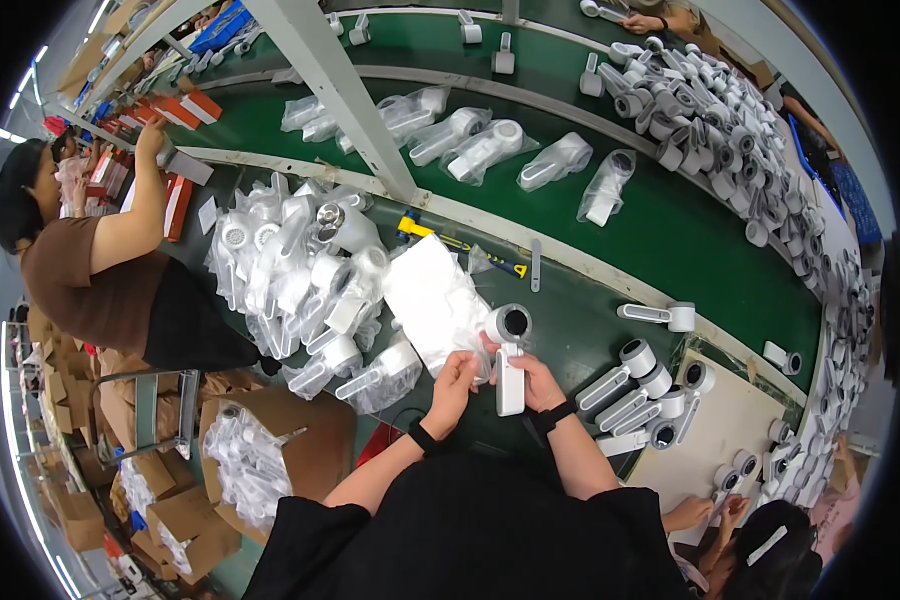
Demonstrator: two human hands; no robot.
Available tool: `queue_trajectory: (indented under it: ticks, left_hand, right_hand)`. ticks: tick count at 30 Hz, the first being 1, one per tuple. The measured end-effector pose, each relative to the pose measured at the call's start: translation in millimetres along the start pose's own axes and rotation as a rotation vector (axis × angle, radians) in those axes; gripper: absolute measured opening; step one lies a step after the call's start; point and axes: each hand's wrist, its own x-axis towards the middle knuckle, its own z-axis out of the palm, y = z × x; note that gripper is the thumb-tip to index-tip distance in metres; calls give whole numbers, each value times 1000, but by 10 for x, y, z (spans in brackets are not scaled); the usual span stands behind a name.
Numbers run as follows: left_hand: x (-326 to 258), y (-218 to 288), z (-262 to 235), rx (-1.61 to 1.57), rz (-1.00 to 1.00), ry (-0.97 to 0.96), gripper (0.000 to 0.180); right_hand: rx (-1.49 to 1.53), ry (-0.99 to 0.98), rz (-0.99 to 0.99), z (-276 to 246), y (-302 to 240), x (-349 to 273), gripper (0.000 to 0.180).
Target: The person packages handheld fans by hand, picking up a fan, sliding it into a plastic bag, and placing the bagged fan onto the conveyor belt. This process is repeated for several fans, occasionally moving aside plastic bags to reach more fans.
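Note:
In front of me my right hand [538,382] is closed round a white handheld device [510,385]. Its handle points toward me, and its round head with a dark face is at the far end. Just left of it, my left hand [457,390] has its fingers pinched at the near corner of a stack of white plastic bags [435,300]. The thin film at those fingertips is hard to make out. Beyond the stack lies a yellow-and-black hammer [435,232]. Several unbagged devices [635,390] lie together to the right of my right hand.
A heap of bagged devices [305,270] covers the bench on the left. Past a metal post [335,90], a green conveyor belt [690,245] carries bagged and loose devices. A co-worker [110,250] stands left; another person [770,550] works at right. An open carton [315,450] stands lower left.

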Motion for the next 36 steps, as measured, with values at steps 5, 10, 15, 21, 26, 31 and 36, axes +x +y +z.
queue_trajectory:
  ticks: [5, 10, 15, 21, 26, 31, 36]
  left_hand:
    - [82, 39, -160, -6, -11, 202, 15]
    - [93, -6, -300, 273, 109, 109, 9]
    - [35, -40, -328, 285, 81, 94, 7]
    - [58, 340, -273, -388, -176, -28, 14]
    - [96, 320, -234, 47, 64, 103, 15]
    - [87, 432, -233, 832, 795, 68, 8]
    - [39, 463, -400, 1142, 857, -70, 11]
  right_hand:
    - [-312, -141, 77, -120, -34, -101, 37]
    - [-174, -113, 123, 61, 24, -64, 31]
    - [-659, -177, 40, 67, -111, 43, 38]
    - [-1043, -237, -205, -12, -199, -24, 36]
    - [-1548, -161, -270, 311, -301, -125, 32]
    - [-1817, -121, -290, 421, -248, -130, 36]
    - [-1677, -112, -156, 240, -136, -71, 31]
